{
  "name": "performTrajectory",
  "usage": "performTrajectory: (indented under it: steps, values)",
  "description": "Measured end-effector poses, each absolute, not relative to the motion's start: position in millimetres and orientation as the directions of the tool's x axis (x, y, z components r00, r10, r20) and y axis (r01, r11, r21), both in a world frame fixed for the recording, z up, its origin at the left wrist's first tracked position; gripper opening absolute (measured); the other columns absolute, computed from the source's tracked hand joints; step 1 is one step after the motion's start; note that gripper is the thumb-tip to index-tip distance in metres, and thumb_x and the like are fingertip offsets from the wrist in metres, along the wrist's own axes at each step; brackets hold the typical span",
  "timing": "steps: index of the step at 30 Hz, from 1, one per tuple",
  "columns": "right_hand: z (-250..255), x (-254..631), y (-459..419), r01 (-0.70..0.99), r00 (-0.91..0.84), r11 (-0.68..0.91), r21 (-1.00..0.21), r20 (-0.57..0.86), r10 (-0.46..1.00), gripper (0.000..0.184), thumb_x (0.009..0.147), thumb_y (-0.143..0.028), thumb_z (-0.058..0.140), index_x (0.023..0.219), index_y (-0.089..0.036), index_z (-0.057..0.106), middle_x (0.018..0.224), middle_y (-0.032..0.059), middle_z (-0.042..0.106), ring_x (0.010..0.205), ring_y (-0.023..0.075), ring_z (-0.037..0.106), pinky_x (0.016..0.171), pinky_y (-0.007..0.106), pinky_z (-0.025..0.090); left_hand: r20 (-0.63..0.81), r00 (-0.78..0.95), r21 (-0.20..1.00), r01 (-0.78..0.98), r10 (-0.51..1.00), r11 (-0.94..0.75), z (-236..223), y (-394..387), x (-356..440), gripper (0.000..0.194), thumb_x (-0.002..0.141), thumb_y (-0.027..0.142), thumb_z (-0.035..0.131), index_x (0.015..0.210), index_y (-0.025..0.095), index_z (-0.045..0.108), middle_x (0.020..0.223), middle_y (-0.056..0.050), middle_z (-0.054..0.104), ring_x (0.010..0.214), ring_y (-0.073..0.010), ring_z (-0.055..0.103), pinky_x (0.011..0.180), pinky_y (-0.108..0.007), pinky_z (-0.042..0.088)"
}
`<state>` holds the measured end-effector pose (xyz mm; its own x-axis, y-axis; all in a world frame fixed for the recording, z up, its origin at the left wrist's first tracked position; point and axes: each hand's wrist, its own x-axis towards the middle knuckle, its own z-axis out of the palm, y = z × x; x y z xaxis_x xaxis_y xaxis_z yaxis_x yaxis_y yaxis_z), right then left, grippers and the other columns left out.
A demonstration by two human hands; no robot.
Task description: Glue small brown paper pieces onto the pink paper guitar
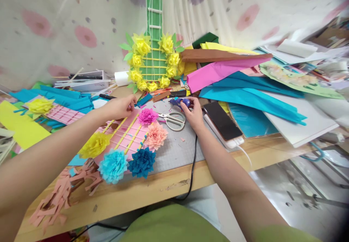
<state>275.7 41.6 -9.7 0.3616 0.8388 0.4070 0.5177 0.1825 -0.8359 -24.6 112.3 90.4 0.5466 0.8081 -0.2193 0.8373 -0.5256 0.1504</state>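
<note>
My right hand (193, 113) is closed around a small dark blue glue gun (177, 101), whose black cord (194, 158) seems to run down over the table edge. My left hand (121, 107) is closed with fingertips pinched above the pink paper guitar (125, 134); whatever they hold is too small to make out. Around the guitar's body sit paper flowers: a magenta one (148, 116), a peach one (156, 136), a dark blue one (142, 162), a light blue one (113, 165) and a yellow one (94, 145). White-handled scissors (175, 121) lie between the guitar and my right hand.
A green guitar (154, 58) ringed with yellow flowers stands at the back. Folded crepe paper (226, 71) piles up on the right, behind a phone (222, 120) on a white power bank. Peach paper scraps (68, 187) hang at the table's front edge (163, 184).
</note>
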Motion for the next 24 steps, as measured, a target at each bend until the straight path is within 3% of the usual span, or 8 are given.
performTrajectory:
  steps: [6,10,14,17,19,24]
  values:
    - [-8.5,275.0,40.5,0.515,0.362,0.184,-0.837,0.407,0.839,0.039,0.079,-0.054,0.057,0.098,-0.021,0.054,0.098,0.0067,0.062,0.088,0.0196,0.057,0.08,0.035,0.047,-0.21,0.558,0.239,0.825,0.802,-0.512,90.8,110.4,-26.0,0.042,0.067,0.022,0.053,0.108,0.022,0.046,0.092,-0.002,0.069,0.079,-0.021,0.065,0.065,-0.031,0.046]
    - [-7.7,274.8,39.7,0.511,0.366,0.178,-0.841,0.4,0.84,0.041,0.078,-0.055,0.057,0.099,-0.02,0.054,0.099,0.0074,0.062,0.089,0.0197,0.057,0.081,0.036,0.047,-0.178,0.543,0.421,0.796,0.821,-0.435,97.5,109.8,-31.2,0.044,0.064,0.02,0.058,0.106,0.021,0.048,0.093,-0.003,0.067,0.078,-0.0185,0.063,0.066,-0.029,0.048]
    - [-7.2,274.6,39.5,0.526,0.375,0.161,-0.835,0.397,0.837,0.042,0.078,-0.056,0.057,0.098,-0.02,0.054,0.099,0.0078,0.063,0.088,0.0198,0.057,0.081,0.036,0.046,-0.003,0.393,0.582,0.748,0.919,-0.319,107.5,110.8,-43.2,0.036,0.069,0.015,0.057,0.104,0.015,0.049,0.092,-0.004,0.063,0.071,-0.0116,0.058,0.066,-0.025,0.047]
    - [-7.2,274.4,40.0,0.549,0.38,0.122,-0.827,0.377,0.844,0.043,0.076,-0.057,0.058,0.098,-0.019,0.055,0.098,0.008,0.064,0.086,0.0203,0.056,0.08,0.036,0.046,0.101,0.2,0.594,0.774,0.975,-0.22,111.8,107.5,-54.6,0.028,0.073,0.014,0.058,0.099,0.013,0.051,0.087,-0.002,0.061,0.066,-0.0078,0.053,0.065,-0.022,0.044]
    - [-7.8,274.6,40.9,0.572,0.388,0.068,-0.818,0.342,0.856,0.045,0.074,-0.057,0.06,0.097,-0.019,0.056,0.096,0.0084,0.064,0.085,0.0211,0.056,0.079,0.037,0.045,0.085,0.121,0.574,0.805,0.989,-0.148,111.8,101.2,-61.2,0.023,0.073,0.018,0.06,0.095,0.014,0.053,0.08,0.0,0.06,0.065,-0.0083,0.051,0.063,-0.021,0.043]
    - [-10.5,276.4,43.3,0.626,0.401,-0.048,-0.778,0.27,0.875,0.049,0.069,-0.057,0.063,0.097,-0.018,0.057,0.097,0.0105,0.064,0.086,0.024,0.056,0.079,0.039,0.044,-0.034,0.135,0.449,0.887,0.99,-0.106,102.5,77.6,-72.3,0.018,0.073,0.03,0.062,0.086,0.018,0.06,0.076,0.0,0.064,0.067,-0.0131,0.056,0.06,-0.023,0.042]
